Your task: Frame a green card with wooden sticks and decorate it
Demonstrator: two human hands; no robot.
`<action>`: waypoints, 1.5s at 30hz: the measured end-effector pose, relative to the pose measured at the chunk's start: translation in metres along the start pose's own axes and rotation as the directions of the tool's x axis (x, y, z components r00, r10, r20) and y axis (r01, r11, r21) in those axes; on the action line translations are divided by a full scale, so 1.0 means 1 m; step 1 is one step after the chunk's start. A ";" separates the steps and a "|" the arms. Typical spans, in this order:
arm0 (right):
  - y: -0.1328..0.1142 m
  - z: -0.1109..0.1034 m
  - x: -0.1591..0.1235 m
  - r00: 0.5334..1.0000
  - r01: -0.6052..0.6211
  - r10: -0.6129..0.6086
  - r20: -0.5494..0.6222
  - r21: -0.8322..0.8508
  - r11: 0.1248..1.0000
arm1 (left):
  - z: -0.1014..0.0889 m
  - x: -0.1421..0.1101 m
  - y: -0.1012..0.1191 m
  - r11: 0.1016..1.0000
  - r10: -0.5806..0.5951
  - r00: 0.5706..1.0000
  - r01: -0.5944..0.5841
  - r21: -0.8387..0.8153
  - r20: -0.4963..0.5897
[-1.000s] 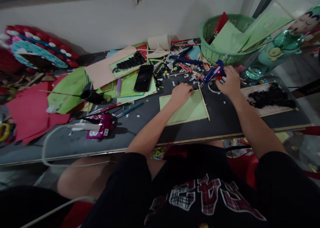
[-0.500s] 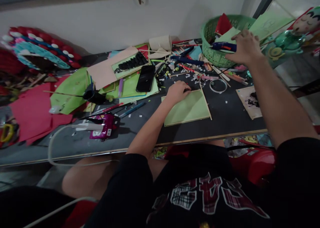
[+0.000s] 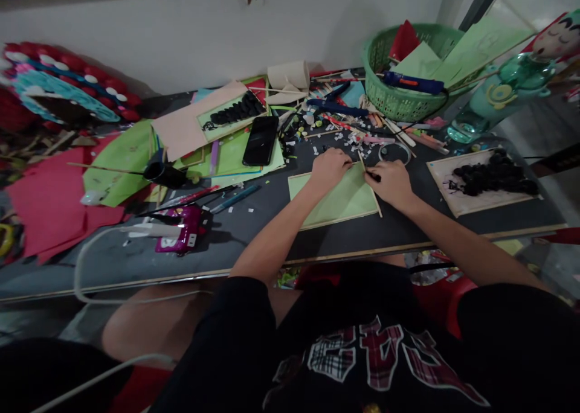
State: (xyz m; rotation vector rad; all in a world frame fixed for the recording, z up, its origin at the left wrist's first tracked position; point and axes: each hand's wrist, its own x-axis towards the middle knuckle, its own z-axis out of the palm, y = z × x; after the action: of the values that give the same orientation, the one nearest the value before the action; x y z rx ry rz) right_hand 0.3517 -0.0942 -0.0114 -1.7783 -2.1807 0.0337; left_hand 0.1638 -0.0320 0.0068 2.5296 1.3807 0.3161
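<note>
A light green card [image 3: 344, 200] edged with thin wooden sticks lies before me on the dark table. My left hand [image 3: 332, 166] is closed at its top edge, fingers curled down onto the border. At the upper right corner my right hand [image 3: 388, 180] is closed, with a small black piece [image 3: 374, 176] showing between its fingers; its exact kind is unclear. Both hands' fingertips almost meet near the top of the right-hand wooden stick [image 3: 372, 189]. A blue glue gun [image 3: 413, 83] rests across the rim of the green basket [image 3: 399, 104].
Right of my hands lies a framed panel [image 3: 457, 200] with black lumps. Behind are a tape roll [image 3: 395, 154], scattered scraps and a green bottle [image 3: 480, 108]. To the left are a phone [image 3: 260, 141], a purple power socket [image 3: 183, 235] with its cable, and red sheets [image 3: 49, 201].
My right hand has come down from the glue gun at the basket to the card's upper right corner. The glue gun now rests on the basket. My left hand stays at the card's top edge.
</note>
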 end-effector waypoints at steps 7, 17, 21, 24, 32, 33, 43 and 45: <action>-0.001 0.003 0.000 0.998 0.057 -0.056 0.017 -0.090 0.994 | 0.003 0.003 0.003 0.999 -0.004 1.000 0.005 0.039 -0.014; 0.003 0.006 0.001 0.997 0.075 -0.075 0.007 -0.063 0.995 | 0.013 0.008 -0.001 0.998 0.010 0.999 -0.007 0.065 -0.042; 0.001 0.006 0.002 0.998 0.053 -0.052 0.029 -0.051 0.997 | 0.014 0.009 0.002 0.998 0.007 0.999 -0.004 0.068 -0.037; 0.000 0.003 0.001 0.998 0.037 -0.035 0.044 -0.048 0.998 | 0.011 0.008 0.004 0.998 0.000 1.000 0.002 0.058 -0.030; 0.006 -0.010 0.006 0.996 0.043 -0.033 -0.086 0.119 0.992 | -0.036 -0.050 -0.029 0.982 -0.163 0.978 0.173 0.074 -0.131; 0.006 -0.011 0.013 0.993 0.089 -0.075 -0.094 0.150 0.985 | -0.042 -0.062 -0.039 0.965 -0.240 0.963 0.250 0.083 -0.120; -0.012 0.006 0.086 0.938 0.312 -0.336 0.087 0.215 0.926 | -0.049 -0.095 -0.086 0.838 -0.544 0.835 0.538 0.087 0.080; -0.014 0.016 0.086 0.921 0.344 -0.367 0.129 0.169 0.924 | -0.047 -0.091 -0.089 0.852 -0.523 0.851 0.520 0.061 0.048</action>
State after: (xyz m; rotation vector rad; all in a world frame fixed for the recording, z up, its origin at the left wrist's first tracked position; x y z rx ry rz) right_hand 0.3197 -0.0123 -0.0038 -1.3188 -2.5134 0.2485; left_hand 0.0309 -0.0576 0.0171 2.0535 1.9877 0.0959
